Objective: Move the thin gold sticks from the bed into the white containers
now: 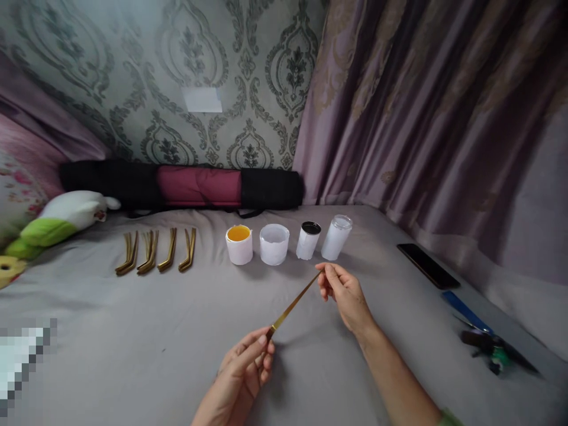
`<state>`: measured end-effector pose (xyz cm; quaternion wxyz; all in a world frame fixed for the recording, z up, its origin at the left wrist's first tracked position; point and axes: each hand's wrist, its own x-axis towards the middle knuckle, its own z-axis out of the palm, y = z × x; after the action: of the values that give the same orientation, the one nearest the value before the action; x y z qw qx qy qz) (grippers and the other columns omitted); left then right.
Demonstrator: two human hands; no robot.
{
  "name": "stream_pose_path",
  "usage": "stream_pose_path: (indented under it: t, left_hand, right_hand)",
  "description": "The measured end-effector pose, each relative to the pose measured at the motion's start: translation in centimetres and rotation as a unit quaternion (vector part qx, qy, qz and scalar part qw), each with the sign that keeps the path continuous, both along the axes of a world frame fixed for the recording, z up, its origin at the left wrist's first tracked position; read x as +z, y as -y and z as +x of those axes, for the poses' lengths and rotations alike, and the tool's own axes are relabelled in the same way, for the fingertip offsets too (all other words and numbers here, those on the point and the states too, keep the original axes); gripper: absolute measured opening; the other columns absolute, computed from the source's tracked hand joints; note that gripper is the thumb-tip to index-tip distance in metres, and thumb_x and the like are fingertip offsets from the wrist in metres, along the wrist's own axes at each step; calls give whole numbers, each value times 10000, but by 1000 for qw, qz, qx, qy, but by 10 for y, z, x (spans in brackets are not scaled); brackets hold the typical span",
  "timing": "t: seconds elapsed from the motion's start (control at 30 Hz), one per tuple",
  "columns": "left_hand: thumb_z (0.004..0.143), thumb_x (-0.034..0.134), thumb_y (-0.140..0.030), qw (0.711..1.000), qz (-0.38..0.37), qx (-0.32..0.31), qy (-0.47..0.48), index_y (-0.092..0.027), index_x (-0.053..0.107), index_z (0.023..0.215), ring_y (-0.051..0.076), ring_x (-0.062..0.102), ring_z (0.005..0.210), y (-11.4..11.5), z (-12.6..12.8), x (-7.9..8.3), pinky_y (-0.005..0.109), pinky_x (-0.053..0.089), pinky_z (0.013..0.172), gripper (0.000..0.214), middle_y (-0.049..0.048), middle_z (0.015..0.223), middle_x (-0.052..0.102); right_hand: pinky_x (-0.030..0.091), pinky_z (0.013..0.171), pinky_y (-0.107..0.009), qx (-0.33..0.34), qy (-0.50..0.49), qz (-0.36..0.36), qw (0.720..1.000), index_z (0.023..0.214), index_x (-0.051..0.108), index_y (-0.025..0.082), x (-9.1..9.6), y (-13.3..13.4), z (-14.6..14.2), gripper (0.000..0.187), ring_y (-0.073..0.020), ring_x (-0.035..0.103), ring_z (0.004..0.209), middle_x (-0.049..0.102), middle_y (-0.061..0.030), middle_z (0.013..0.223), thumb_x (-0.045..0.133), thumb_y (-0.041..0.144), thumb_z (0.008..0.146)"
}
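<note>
I hold one thin gold straw (293, 305) above the grey bed sheet (133, 343), stretched between both hands. My left hand (246, 370) pinches its near end with fingers closed. My right hand (344, 293) pinches its far end between thumb and fingertips. Beyond the hands stand several small containers in a row: a white cup with yellow contents (239, 244), a clear empty cup (274, 243), a white cup with a black top (308, 239) and a tilted clear cup (336, 236). Several bent gold straws (155, 251) lie in a row at the left.
A black and maroon rolled bag (186, 184) lies along the wallpapered wall. A green and white plush toy (62, 219) rests at the far left. A dark phone (428, 266) and a blue-handled tool (481, 331) lie at the right by the purple curtain (444, 118).
</note>
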<state>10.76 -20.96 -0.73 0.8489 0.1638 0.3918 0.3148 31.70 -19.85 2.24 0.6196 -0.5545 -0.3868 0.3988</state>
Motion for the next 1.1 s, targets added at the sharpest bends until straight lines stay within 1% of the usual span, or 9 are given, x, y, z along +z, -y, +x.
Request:
stream_pose_path:
  t: [0.17, 0.33, 0.5, 0.67, 0.83, 1.0, 1.1]
  left_hand:
    - [659, 633, -191, 1000, 6, 19, -10, -119, 567, 888, 63, 501, 537, 1, 2, 2, 174, 404, 505, 250, 37, 697, 565]
    - [647, 642, -180, 1000, -4, 3, 1, -115, 562, 869, 65, 491, 518, -1, 1, -1, 177, 397, 481, 244, 38, 680, 563]
    - [673, 619, -187, 1000, 5, 13, 24, -121, 553, 879, 69, 502, 548, -1, 0, -3, 185, 405, 516, 226, 36, 699, 559]
    - [698, 589, -200, 997, 4, 25, 73, -123, 565, 884, 68, 503, 561, -1, -5, -7, 186, 402, 521, 203, 32, 720, 549]
    - [692, 587, -181, 994, -15, 40, 98, -123, 568, 863, 64, 505, 566, -3, -10, -7, 177, 393, 513, 181, 24, 714, 542]
    - [691, 586, -178, 992, -33, 47, 115, -119, 559, 855, 60, 492, 547, -5, -13, -4, 176, 387, 500, 177, 20, 700, 537]
    - [689, 587, -171, 989, -44, 50, 130, -115, 555, 852, 59, 487, 543, -6, -15, -4, 176, 390, 504, 175, 17, 691, 532]
  right_hand:
    - [340, 436, -197, 3, 11, -9, 1000, 845, 543, 160, -1, 0, 3, 333, -72, 423, 499, 478, -1, 632, 454, 469, 758]
    - [342, 437, -195, 5, -2, -18, 1000, 818, 540, 156, -2, 0, 4, 345, -73, 428, 503, 484, -4, 632, 469, 485, 741]
    - [336, 434, -196, 6, -20, -14, 1000, 803, 539, 154, -3, 0, 8, 309, -71, 431, 496, 489, -1, 628, 488, 453, 743]
    - [330, 422, -200, -26, -14, -11, 999, 784, 555, 153, 1, 0, 17, 303, -70, 429, 475, 495, 4, 612, 530, 446, 712]
    - [338, 417, -204, -59, 15, -4, 998, 771, 568, 159, 17, -2, 35, 288, -74, 434, 467, 505, 5, 605, 562, 435, 687]
    - [344, 398, -199, -95, 66, 17, 993, 761, 577, 156, 44, -4, 60, 279, -69, 447, 451, 518, 2, 592, 583, 421, 672]
    - [350, 389, -200, -126, 98, 31, 987, 761, 588, 156, 60, -4, 74, 283, -71, 453, 451, 518, -1, 596, 595, 417, 655]
